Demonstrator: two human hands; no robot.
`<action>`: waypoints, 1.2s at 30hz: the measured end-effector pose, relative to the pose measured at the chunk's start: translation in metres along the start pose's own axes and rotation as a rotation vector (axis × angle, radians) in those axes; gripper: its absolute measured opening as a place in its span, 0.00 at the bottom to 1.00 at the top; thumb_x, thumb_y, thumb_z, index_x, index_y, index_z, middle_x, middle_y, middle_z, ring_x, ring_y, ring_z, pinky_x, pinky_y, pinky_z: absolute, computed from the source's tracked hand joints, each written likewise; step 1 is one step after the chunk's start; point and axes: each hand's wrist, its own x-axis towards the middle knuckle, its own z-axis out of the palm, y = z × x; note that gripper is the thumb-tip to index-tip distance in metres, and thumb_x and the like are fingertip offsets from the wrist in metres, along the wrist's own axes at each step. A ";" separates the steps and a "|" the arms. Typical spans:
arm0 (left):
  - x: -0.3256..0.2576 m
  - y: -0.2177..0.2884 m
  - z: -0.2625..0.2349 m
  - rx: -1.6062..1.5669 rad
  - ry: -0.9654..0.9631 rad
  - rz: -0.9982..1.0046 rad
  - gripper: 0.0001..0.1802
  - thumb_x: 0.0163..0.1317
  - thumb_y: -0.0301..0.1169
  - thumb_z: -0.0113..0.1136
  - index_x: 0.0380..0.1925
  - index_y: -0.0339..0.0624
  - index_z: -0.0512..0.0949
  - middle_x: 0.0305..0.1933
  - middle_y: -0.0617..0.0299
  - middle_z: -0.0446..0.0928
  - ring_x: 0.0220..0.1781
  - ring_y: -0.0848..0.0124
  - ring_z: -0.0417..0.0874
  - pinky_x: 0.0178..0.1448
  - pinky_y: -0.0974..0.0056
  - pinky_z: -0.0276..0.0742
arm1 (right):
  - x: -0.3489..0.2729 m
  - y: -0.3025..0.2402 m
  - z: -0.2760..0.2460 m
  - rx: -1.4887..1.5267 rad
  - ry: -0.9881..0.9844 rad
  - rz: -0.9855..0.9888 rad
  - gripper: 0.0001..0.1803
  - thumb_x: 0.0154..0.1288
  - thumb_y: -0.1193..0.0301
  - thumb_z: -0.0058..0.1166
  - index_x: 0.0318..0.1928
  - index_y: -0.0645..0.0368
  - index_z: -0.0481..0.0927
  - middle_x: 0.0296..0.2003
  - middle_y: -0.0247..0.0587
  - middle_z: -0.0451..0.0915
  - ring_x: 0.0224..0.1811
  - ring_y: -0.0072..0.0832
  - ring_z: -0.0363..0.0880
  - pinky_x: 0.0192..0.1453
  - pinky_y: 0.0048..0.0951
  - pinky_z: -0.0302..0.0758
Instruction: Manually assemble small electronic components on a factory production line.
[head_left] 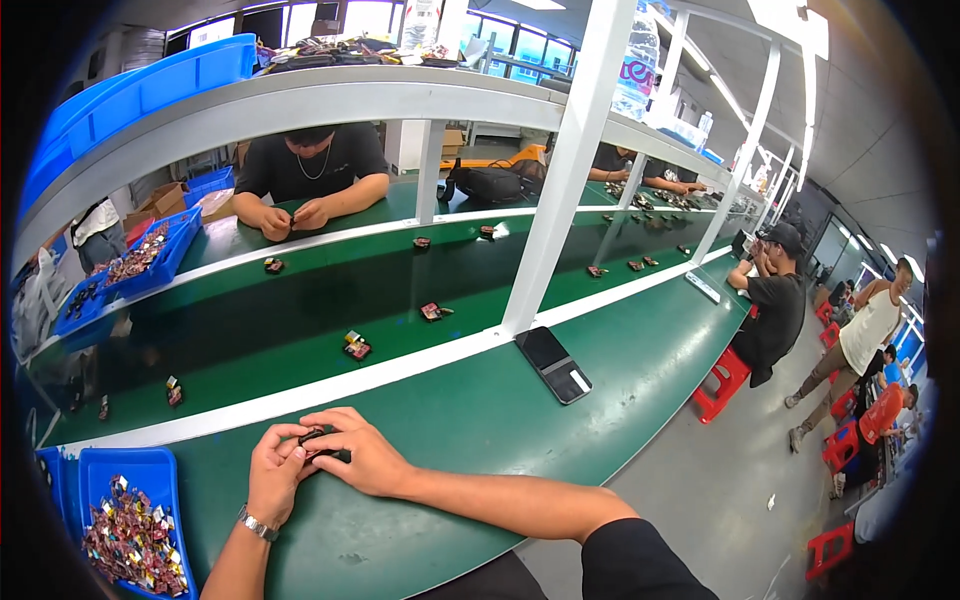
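While my left hand [277, 472] and right hand [352, 456] pinch together on a small dark part [322, 441], both rest on the green table [480, 420]. Left of them sits a blue plastic bin [150, 470] of shiny wrapped pieces; a black phone with a white label [554, 364] lies to their right.

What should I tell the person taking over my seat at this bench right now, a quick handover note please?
Left hand, wristwatch on: pinching a small dark part against the green bench.
Right hand: fingers curled over the same part from the other side.
Supply: blue bin of small colourful pieces at the lower left.
Done: several small pieces already lie on the dark green conveyor belt ahead.
Left: the part in hand is not yet on the belt; the bin looks well filled.
A black phone lies to the right.
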 end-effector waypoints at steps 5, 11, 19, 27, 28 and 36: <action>-0.003 0.003 0.004 -0.016 0.034 -0.018 0.11 0.73 0.21 0.50 0.53 0.40 0.70 0.56 0.53 0.80 0.54 0.68 0.84 0.56 0.62 0.85 | 0.000 -0.003 -0.002 0.027 -0.029 0.055 0.15 0.60 0.74 0.65 0.49 0.53 0.87 0.63 0.38 0.76 0.67 0.40 0.69 0.65 0.39 0.74; -0.004 0.000 0.004 0.048 0.081 0.041 0.11 0.73 0.22 0.52 0.53 0.40 0.70 0.56 0.52 0.80 0.53 0.68 0.84 0.55 0.64 0.85 | 0.003 -0.004 0.001 0.069 -0.057 0.018 0.16 0.60 0.74 0.64 0.50 0.54 0.86 0.66 0.42 0.73 0.69 0.42 0.67 0.68 0.41 0.71; 0.002 0.002 0.013 -0.018 0.009 -0.026 0.13 0.76 0.23 0.46 0.58 0.37 0.70 0.60 0.51 0.78 0.59 0.67 0.82 0.65 0.60 0.81 | 0.005 -0.009 -0.011 -0.229 0.109 -0.179 0.12 0.57 0.79 0.66 0.44 0.58 0.86 0.53 0.44 0.79 0.56 0.41 0.77 0.57 0.37 0.79; -0.007 0.009 0.006 -0.030 0.000 -0.047 0.13 0.76 0.23 0.47 0.58 0.39 0.70 0.58 0.54 0.79 0.60 0.67 0.81 0.64 0.60 0.81 | 0.010 -0.015 -0.001 -0.301 0.155 -0.251 0.10 0.54 0.80 0.67 0.39 0.59 0.84 0.42 0.40 0.79 0.43 0.37 0.79 0.44 0.34 0.81; -0.007 0.010 0.007 -0.033 0.001 -0.049 0.13 0.76 0.23 0.47 0.58 0.39 0.70 0.58 0.54 0.80 0.60 0.68 0.82 0.64 0.61 0.82 | 0.010 -0.016 0.000 -0.331 0.155 -0.254 0.09 0.56 0.79 0.66 0.39 0.59 0.83 0.42 0.40 0.79 0.43 0.37 0.80 0.43 0.34 0.81; -0.005 0.011 0.010 -0.039 0.001 -0.072 0.13 0.76 0.22 0.47 0.57 0.39 0.70 0.56 0.55 0.80 0.58 0.69 0.82 0.62 0.62 0.82 | 0.009 -0.017 -0.002 -0.387 0.151 -0.278 0.13 0.52 0.81 0.68 0.40 0.60 0.84 0.42 0.41 0.79 0.41 0.37 0.80 0.41 0.32 0.83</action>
